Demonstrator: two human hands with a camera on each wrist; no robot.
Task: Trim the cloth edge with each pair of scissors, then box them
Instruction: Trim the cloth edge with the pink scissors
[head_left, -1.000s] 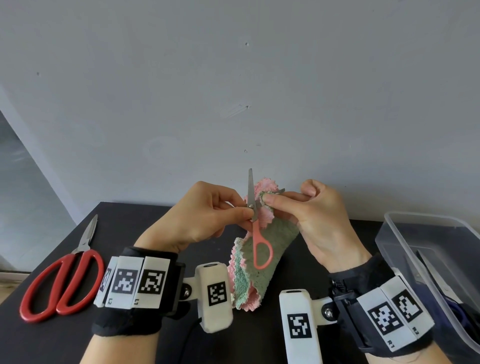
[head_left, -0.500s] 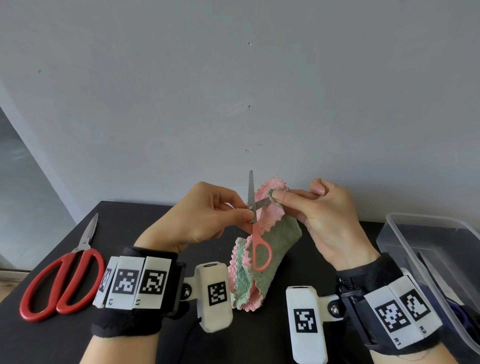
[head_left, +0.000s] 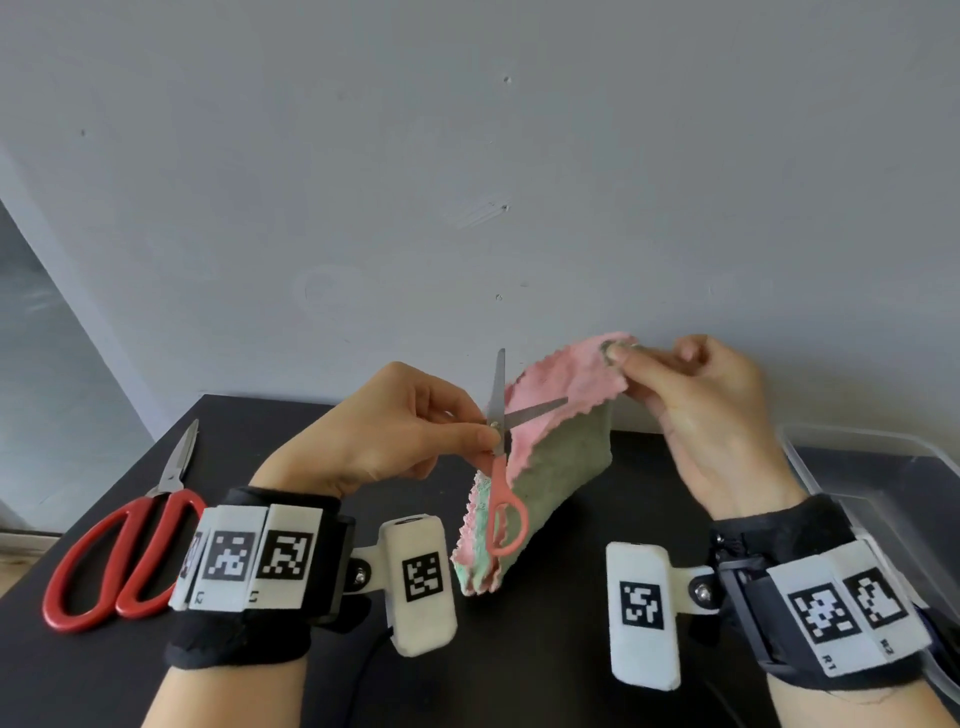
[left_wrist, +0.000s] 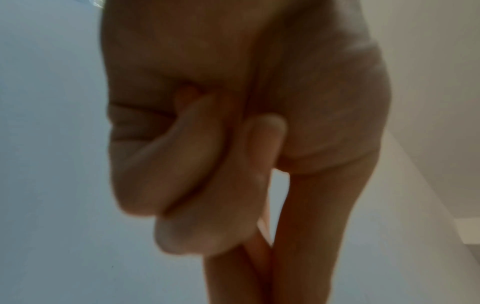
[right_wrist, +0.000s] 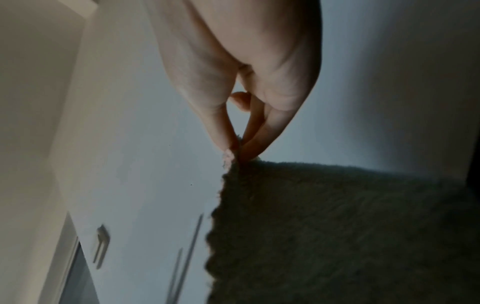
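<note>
The left hand (head_left: 395, 436) pinches the small pink-handled scissors (head_left: 501, 467) at the pivot between thumb and fingertip, other fingers curled; the blades stand open, one pointing up, the other lying across the cloth (head_left: 550, 452). The right hand (head_left: 711, 415) pinches the top corner of this pink-and-green cloth between thumb and fingers, holding it up and taut to the right of the scissors, its lower end hanging down to the black desk (head_left: 519, 665). Well left of the left hand, large red-handled scissors (head_left: 119, 556) lie closed on the desk. Right of the right hand stands a clear plastic box (head_left: 883, 447).
</note>
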